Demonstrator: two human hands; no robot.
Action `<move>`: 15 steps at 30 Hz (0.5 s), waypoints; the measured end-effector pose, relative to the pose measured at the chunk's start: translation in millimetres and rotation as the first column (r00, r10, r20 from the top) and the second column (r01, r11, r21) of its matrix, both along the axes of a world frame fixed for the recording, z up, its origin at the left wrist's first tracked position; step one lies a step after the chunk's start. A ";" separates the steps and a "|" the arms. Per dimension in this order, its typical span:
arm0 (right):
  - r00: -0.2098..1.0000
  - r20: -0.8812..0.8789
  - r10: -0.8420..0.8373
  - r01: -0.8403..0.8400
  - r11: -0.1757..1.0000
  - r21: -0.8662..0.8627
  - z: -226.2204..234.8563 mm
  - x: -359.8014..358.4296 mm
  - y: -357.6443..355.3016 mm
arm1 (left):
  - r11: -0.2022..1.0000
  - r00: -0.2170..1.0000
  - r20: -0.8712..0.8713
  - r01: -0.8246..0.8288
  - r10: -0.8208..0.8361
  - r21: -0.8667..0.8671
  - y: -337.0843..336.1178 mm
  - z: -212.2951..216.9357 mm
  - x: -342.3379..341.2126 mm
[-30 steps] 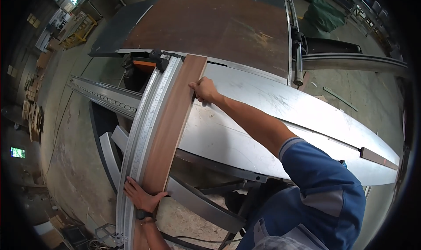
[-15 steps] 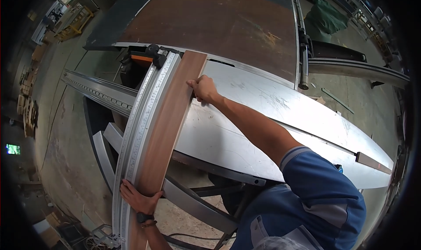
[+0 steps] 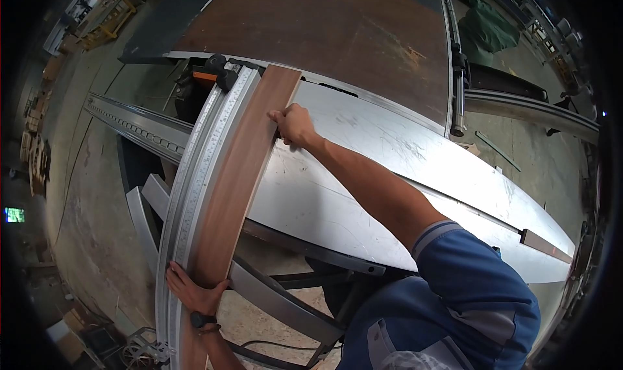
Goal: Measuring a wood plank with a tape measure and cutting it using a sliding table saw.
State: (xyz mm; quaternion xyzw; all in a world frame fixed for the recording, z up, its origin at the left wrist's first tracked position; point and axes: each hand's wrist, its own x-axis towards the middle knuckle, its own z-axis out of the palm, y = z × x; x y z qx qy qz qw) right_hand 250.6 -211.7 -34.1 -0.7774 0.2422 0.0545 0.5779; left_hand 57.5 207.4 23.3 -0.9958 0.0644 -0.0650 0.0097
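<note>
A long brown wooden strip point(image 3: 243, 169) lies against the metal ruler fence point(image 3: 195, 175) of a sliding panel saw table point(image 3: 363, 169). My right hand point(image 3: 293, 125) grips the strip's right edge near its far end. At the near end, my left hand point(image 3: 193, 292), with a dark watch on the wrist, holds the strip where it meets the fence. A black and orange stop point(image 3: 217, 77) sits at the fence's far end.
A large dark brown board point(image 3: 324, 33) lies on the machine beyond the table. A narrow wood offcut point(image 3: 545, 245) rests at the table's right end. Steel rails point(image 3: 136, 127) and support arms point(image 3: 279, 298) stand over the concrete floor on the left. Stacked material sits far left.
Both hands keep their hold on the strip. The view has shifted slightly, so strip and table appear a little lower and nearer; the strip's place against the fence looks unchanged.
</note>
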 end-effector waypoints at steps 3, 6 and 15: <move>1.000 0.010 -0.006 0.006 1.000 0.016 -1.1 -0.1 -0.5 | 1.000 1.000 -0.006 -0.012 0.012 -0.004 0.9 -3.8 0.3; 1.000 -0.004 -0.001 0.001 1.000 0.023 2.7 0.2 0.9 | 1.000 1.000 -0.011 -0.022 0.022 -0.008 2.6 -5.1 1.4; 1.000 0.015 -0.007 0.007 1.000 0.031 2.0 -0.5 0.9 | 0.999 0.999 -0.023 -0.047 0.046 -0.021 0.1 -7.2 0.4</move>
